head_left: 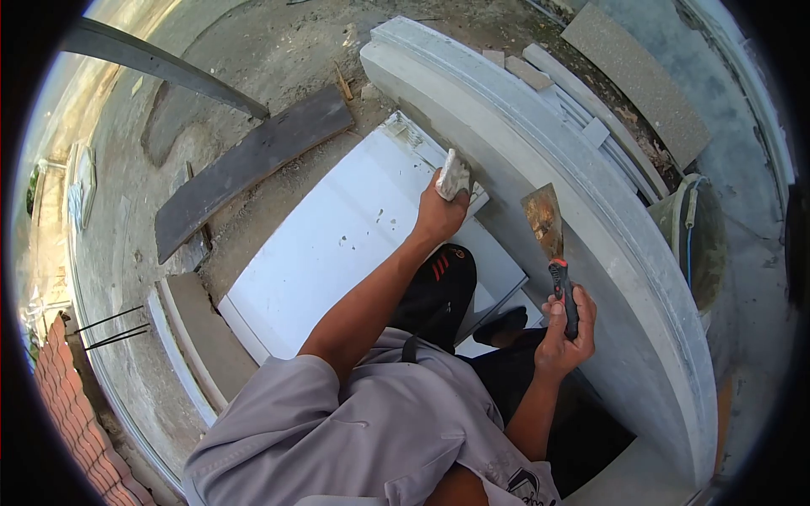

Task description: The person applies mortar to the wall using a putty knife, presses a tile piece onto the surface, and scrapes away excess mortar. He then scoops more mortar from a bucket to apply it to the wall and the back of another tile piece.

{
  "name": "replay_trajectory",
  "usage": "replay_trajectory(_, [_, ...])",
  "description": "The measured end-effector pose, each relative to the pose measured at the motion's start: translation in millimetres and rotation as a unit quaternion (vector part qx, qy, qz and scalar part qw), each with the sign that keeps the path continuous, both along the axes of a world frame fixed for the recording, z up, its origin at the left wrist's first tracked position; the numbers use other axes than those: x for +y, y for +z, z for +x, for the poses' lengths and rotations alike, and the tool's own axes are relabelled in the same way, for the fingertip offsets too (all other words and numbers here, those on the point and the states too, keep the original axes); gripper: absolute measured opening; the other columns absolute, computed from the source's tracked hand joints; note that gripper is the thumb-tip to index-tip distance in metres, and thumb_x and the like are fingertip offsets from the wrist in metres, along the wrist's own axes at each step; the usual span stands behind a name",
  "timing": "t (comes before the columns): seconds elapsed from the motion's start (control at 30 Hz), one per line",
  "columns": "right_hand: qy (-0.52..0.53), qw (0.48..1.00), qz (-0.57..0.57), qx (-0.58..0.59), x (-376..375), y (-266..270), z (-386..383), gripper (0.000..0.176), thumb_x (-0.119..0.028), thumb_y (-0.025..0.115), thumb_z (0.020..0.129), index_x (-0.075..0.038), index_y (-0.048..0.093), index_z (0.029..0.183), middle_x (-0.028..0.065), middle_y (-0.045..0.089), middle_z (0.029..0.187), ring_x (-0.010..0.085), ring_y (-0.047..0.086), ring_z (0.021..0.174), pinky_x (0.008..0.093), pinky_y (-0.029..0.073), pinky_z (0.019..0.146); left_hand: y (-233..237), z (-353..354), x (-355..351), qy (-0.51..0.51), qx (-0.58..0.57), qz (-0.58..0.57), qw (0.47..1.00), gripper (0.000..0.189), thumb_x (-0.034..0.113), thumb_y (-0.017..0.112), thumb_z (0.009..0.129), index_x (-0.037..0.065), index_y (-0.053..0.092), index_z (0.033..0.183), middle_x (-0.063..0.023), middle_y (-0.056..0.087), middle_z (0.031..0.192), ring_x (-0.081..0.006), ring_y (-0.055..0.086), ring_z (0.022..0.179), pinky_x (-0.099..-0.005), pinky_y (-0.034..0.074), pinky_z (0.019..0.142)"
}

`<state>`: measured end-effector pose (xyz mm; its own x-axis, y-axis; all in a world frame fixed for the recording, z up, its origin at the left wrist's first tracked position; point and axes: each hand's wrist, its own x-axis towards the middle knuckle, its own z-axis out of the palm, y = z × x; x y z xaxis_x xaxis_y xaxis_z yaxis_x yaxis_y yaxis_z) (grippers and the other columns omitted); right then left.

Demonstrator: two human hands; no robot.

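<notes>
In my right hand [565, 333] is a putty knife [544, 223] with a black and red handle and a broad, rust-stained blade pointing up and away from me. The fingers and thumb wrap round its handle, and the blade overlaps the curved concrete wall [582, 244] in this view. My left hand [443, 212] is closed on a small, flat whitish piece [453, 174] with a crusty surface, held beside the wall. Beneath that hand lies a large white panel-like surface [312, 223], dotted with a few crumbs and chipped at its far end.
A dark plank [253, 164] lies on rough ground to the left, near a metal post [160, 63]. Beyond the wall are stone slabs [637, 84], pale strips [595, 122] and a bucket [704, 236]. Roof tiles [80, 413] show at lower left.
</notes>
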<state>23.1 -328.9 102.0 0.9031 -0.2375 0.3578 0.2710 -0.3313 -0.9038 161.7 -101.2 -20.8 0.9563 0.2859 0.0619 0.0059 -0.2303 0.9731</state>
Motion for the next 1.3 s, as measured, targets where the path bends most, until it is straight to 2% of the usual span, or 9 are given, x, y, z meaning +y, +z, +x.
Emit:
replay_trajectory(0.07, [-0.005, 1.000, -0.002, 0.001, -2, 0, -3, 0.034, 0.009, 0.059, 0.090, 0.009, 0.058, 0.123, 0.0232, 0.059, 0.121, 0.0214, 0.067, 0.087, 0.0305, 0.059, 0.072, 3, 23, 38, 0.036, -0.011, -0.022, 0.999, 0.041, 0.011, 0.061, 0.086, 0.001, 0.056, 0.125, -0.0184, 0.070, 0.108, -0.0293, 0.068, 0.101, -0.0372, 0.052, 0.087])
replay_trajectory(0.13, [-0.003, 1.000, 0.002, -0.002, -2, -1, -2, 0.033, 0.009, 0.059, 0.090, 0.009, 0.058, 0.124, 0.0233, 0.059, 0.121, 0.0215, 0.067, 0.087, 0.0304, 0.060, 0.072, 10, 45, 62, 0.067, 0.062, 0.013, 0.996, 0.038, 0.012, 0.062, 0.085, 0.001, 0.056, 0.122, -0.0201, 0.070, 0.105, -0.0331, 0.069, 0.098, -0.0394, 0.053, 0.085])
replay_trajectory(0.4, [-0.007, 1.000, 0.026, 0.011, 8, -5, 0, 0.033, 0.008, 0.059, 0.091, 0.009, 0.058, 0.124, 0.0236, 0.059, 0.122, 0.0215, 0.067, 0.088, 0.0307, 0.060, 0.073, 9, -14, -33, -0.056, 0.073, -0.010, 0.996, 0.036, 0.009, 0.063, 0.084, 0.002, 0.054, 0.118, -0.0209, 0.069, 0.101, -0.0375, 0.069, 0.096, -0.0391, 0.052, 0.084])
replay_trajectory(0.53, [0.002, 1.000, 0.015, -0.002, 1, 1, 3, 0.033, 0.007, 0.059, 0.091, 0.009, 0.058, 0.124, 0.0235, 0.059, 0.122, 0.0217, 0.068, 0.088, 0.0310, 0.060, 0.072, -4, 3, 2, 0.038, 0.007, -0.062, 0.997, 0.034, 0.007, 0.063, 0.085, 0.002, 0.054, 0.118, -0.0189, 0.070, 0.101, -0.0320, 0.069, 0.095, -0.0379, 0.052, 0.083])
replay_trajectory(0.87, [-0.018, 1.000, 0.003, -0.008, 3, 4, 1, 0.034, 0.007, 0.059, 0.091, 0.009, 0.059, 0.124, 0.0235, 0.060, 0.120, 0.0222, 0.067, 0.086, 0.0311, 0.059, 0.070, 10, -2, -14, 0.076, -0.013, -0.084, 0.994, 0.033, 0.005, 0.062, 0.083, 0.000, 0.055, 0.115, -0.0254, 0.069, 0.099, -0.0388, 0.069, 0.094, -0.0416, 0.052, 0.083])
replay_trajectory(1.03, [-0.016, 1.000, -0.002, -0.007, -1, 1, -3, 0.034, 0.005, 0.060, 0.091, 0.009, 0.058, 0.125, 0.0238, 0.059, 0.120, 0.0227, 0.067, 0.086, 0.0313, 0.059, 0.070, 22, 12, -47, 0.116, 0.106, -0.011, 0.988, 0.028, 0.009, 0.062, 0.085, 0.000, 0.054, 0.110, -0.0219, 0.069, 0.094, -0.0405, 0.068, 0.090, -0.0435, 0.052, 0.083])
replay_trajectory(1.13, [-0.015, 1.000, 0.021, -0.013, -1, 4, -5, 0.033, 0.004, 0.059, 0.092, 0.009, 0.058, 0.125, 0.0239, 0.059, 0.120, 0.0231, 0.067, 0.086, 0.0316, 0.059, 0.069, 15, -21, -73, 0.014, 0.131, 0.004, 0.991, 0.032, 0.008, 0.062, 0.085, 0.000, 0.055, 0.115, -0.0212, 0.069, 0.097, -0.0385, 0.068, 0.094, -0.0431, 0.052, 0.085])
replay_trajectory(1.23, [-0.024, 1.000, -0.004, -0.016, -1, 12, -3, 0.032, 0.003, 0.058, 0.093, 0.008, 0.059, 0.125, 0.0237, 0.059, 0.120, 0.0232, 0.067, 0.087, 0.0321, 0.059, 0.068, 13, -37, -66, 0.020, 0.044, -0.050, 0.998, 0.034, 0.008, 0.065, 0.083, 0.000, 0.054, 0.114, -0.0248, 0.068, 0.098, -0.0433, 0.066, 0.093, -0.0442, 0.051, 0.083])
replay_trajectory(1.3, [-0.039, 0.999, 0.007, -0.021, -5, 10, -3, 0.033, 0.004, 0.057, 0.092, 0.008, 0.059, 0.125, 0.0236, 0.059, 0.120, 0.0232, 0.067, 0.087, 0.0326, 0.059, 0.067, 21, -22, -33, 0.063, 0.027, -0.121, 0.990, 0.031, 0.009, 0.065, 0.084, 0.001, 0.056, 0.113, -0.0214, 0.068, 0.100, -0.0360, 0.067, 0.095, -0.0414, 0.051, 0.085])
